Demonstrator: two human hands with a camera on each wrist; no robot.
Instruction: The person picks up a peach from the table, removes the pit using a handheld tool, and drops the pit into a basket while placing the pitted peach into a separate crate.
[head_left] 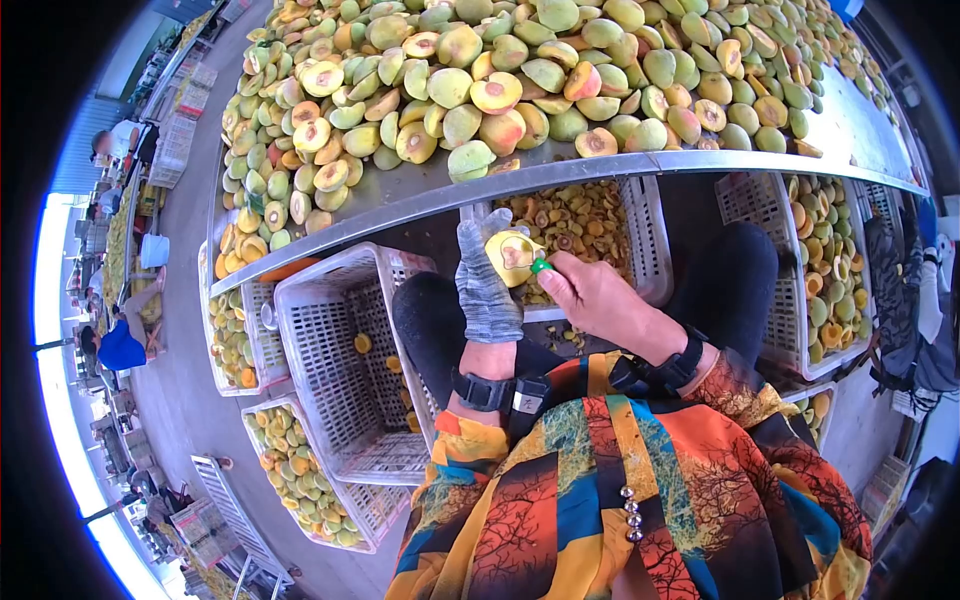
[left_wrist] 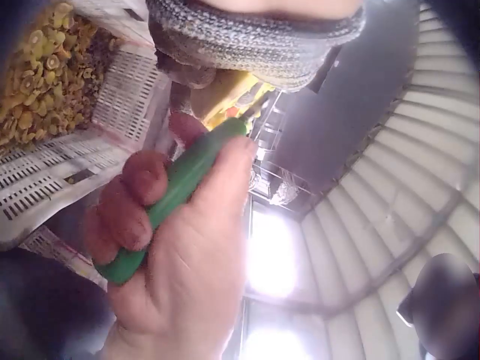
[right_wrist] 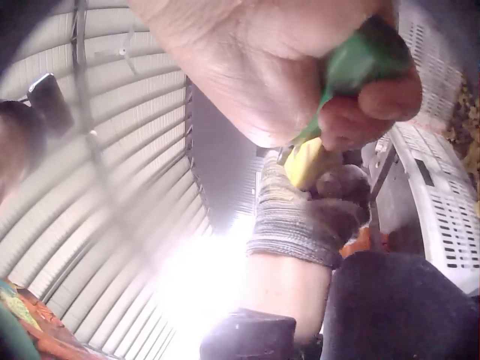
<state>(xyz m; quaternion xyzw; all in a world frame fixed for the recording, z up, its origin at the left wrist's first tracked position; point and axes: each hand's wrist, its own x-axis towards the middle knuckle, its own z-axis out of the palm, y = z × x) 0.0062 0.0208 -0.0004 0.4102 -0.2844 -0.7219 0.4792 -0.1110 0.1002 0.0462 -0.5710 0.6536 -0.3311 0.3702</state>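
My left hand (head_left: 487,275), in a grey knit glove, grips a halved peach (head_left: 507,262) with the cut side and reddish pit hollow facing up. My bare right hand (head_left: 605,305) holds a pitting tool by its green handle (head_left: 541,266), its metal end at the middle of the cut face. In the left wrist view the fingers curl round the full length of the green handle (left_wrist: 187,184). Yellow flesh of the peach (right_wrist: 304,163) shows between the glove and the tool in the right wrist view. Both hands are over the lap, just in front of the metal table edge.
A metal table (head_left: 400,190) heaped with halved peaches (head_left: 450,85) spans the front. Beneath it stands a crate (head_left: 650,240) of pits and scraps. A white crate (head_left: 340,300) with a few peach pieces is at the left; filled crates (head_left: 795,330) flank both sides.
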